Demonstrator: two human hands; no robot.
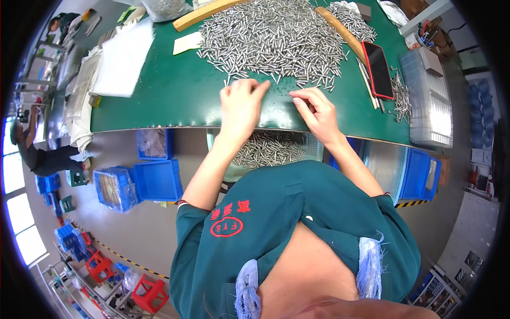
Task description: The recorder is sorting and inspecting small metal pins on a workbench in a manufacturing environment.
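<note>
A large heap of small silvery metal pins [271, 40] covers the far middle of the green table [175, 109]. At the heap's front edge, my left hand [241, 103] is bent down with its fingers curled. What lies at its fingertips, if anything, is hidden. My right hand [319, 111] hovers just right of it, near a few stray pins, its thumb and bent fingers slightly apart and no pin plainly visible between them. Below the table edge, in front of my body, a pale green basket [234, 173] holds more pins.
Wooden bars [210, 14] flank the heap. To the right lie a red-edged phone [377, 69], pens [368, 85], a small pin pile [401, 95] and clear plastic trays [427, 101]. White sheets [125, 58] lie left. Blue crates [158, 179] stand on the floor. Another person [45, 143] is far left.
</note>
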